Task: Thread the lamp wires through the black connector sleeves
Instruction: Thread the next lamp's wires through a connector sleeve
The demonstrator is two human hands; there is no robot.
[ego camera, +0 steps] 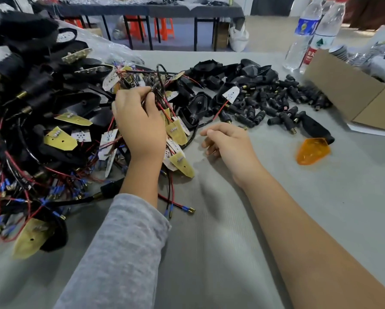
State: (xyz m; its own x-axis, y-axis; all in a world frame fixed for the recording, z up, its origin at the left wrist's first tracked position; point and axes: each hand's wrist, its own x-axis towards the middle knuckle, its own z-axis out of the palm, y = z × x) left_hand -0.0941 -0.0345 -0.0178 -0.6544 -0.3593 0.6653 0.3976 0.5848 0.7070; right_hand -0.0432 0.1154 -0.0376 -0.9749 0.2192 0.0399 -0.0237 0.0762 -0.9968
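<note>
My left hand [138, 121] grips a bundle of red and black lamp wires [158, 94] with small circuit boards [176, 132] hanging from them, above the pile at the table's left. My right hand [227, 143] rests on the grey table [231, 219] just right of the bundle, fingers loosely curled and holding nothing. Several black connector sleeves [276, 103] with brass ends lie scattered to the right of both hands. Black lamp housings [227, 72] are heaped behind them.
A big heap of wired lamp assemblies [31, 130] fills the left side. An orange lens [311, 150] lies to the right. A cardboard box [360, 94] and two water bottles [307, 34] stand at the far right. Another table and red stools are behind.
</note>
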